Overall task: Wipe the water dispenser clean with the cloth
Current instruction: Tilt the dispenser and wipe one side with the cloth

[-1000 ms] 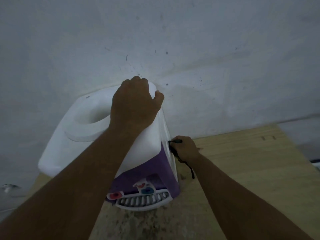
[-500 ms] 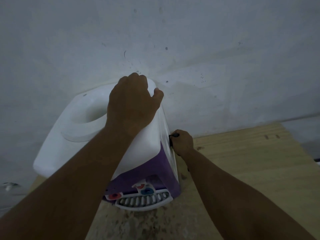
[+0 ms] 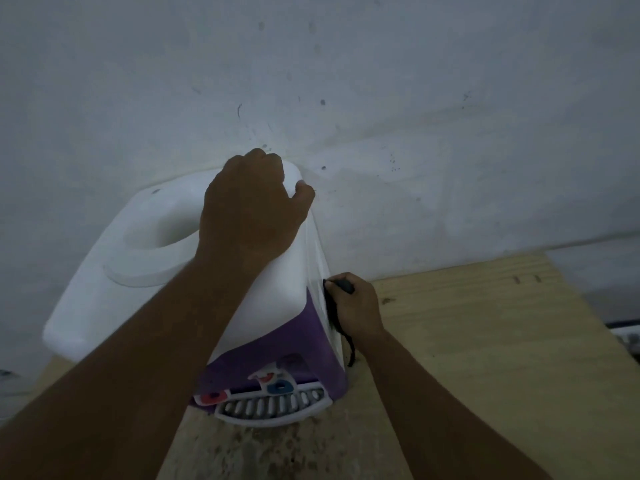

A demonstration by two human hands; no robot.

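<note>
A white water dispenser [image 3: 114, 292] with a purple front stands on a wooden table against the wall. It has a red tap, a blue tap and a white drip grille low on the front. My left hand [image 3: 251, 209] grips its top back right corner, fingers curled over the edge. My right hand [image 3: 355, 306] holds a dark cloth [image 3: 341, 287] pressed against the dispenser's right side, and a dark strand of the cloth hangs below my wrist.
The wooden table [image 3: 485, 341] stretches out to the right of the dispenser, and its near surface is stained and speckled. A marked white wall [image 3: 381, 98] rises directly behind. A pale object [image 3: 630, 336] lies past the table's right edge.
My right hand with the cloth moved up the dispenser's right side, then slightly down again. My left hand kept its grip on the top corner.
</note>
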